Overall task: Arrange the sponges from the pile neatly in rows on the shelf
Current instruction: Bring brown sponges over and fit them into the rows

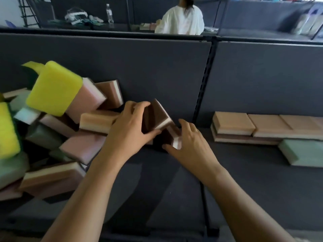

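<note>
A loose pile of sponges (pixel 57 123) in yellow, pink, brown, tan and green fills the left of the dark shelf (pixel 174 180). At the pile's right edge my left hand (pixel 129 130) grips a dark brown sponge with a white layer (pixel 157 116), tilted on its edge. Just right of it my right hand (pixel 190 142) curls its fingers round a second brown and white sponge (pixel 174 138) that lies low on the shelf. At the right, tan sponges (pixel 262 124) lie in a neat row on top of brown ones, with a green sponge (pixel 304 152) in front.
A dark back panel (pixel 139 67) rises behind the shelf, with a slotted upright post (pixel 204 81) between the two shelf bays. Beyond it a person in a white top (pixel 181 20) sits at another shelf beside a water bottle (pixel 109 13).
</note>
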### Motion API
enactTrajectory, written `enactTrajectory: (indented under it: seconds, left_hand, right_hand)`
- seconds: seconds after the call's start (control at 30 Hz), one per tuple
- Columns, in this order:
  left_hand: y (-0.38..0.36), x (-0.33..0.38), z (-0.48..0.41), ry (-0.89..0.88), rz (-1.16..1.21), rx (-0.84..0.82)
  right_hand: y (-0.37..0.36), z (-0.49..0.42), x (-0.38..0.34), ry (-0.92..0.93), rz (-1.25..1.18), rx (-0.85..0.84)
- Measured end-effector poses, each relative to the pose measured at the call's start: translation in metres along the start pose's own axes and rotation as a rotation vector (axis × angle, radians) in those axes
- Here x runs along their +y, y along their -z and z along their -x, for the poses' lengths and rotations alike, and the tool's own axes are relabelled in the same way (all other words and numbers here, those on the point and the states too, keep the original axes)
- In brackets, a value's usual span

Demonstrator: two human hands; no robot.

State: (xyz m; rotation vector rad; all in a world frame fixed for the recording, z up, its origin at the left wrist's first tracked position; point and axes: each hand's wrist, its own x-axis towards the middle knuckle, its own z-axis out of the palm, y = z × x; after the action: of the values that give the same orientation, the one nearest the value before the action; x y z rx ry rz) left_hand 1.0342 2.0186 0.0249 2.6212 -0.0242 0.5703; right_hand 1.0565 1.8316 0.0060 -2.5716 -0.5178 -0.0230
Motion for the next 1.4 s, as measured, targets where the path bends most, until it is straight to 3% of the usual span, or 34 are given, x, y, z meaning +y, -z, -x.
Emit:
enactTrajectory:
  seconds: [0.23,0.7,1.03,1.4]
  left_hand:
    - [0.022,0.002,0.038,-0.122,-0.068,-0.034]
    - [-0.032,0.072,0.060,-0.409,0.018,-0.314]
    - [-0.081,0.150,0.059,-0.490,0.048,-0.459]
    - [-0.117,0.218,0.074,-0.426,0.020,-0.549]
  right_hand:
    - [-0.020,-0.002,-0.011,-0.101,-0.048,0.103]
    - [0.048,0.133,0.058,-0.349,0.016,0.406]
    - [0.088,0.171,0.135,-0.362,0.055,0.426]
    - [0.119,0.175,0.212,-0.261,-0.068,0.342]
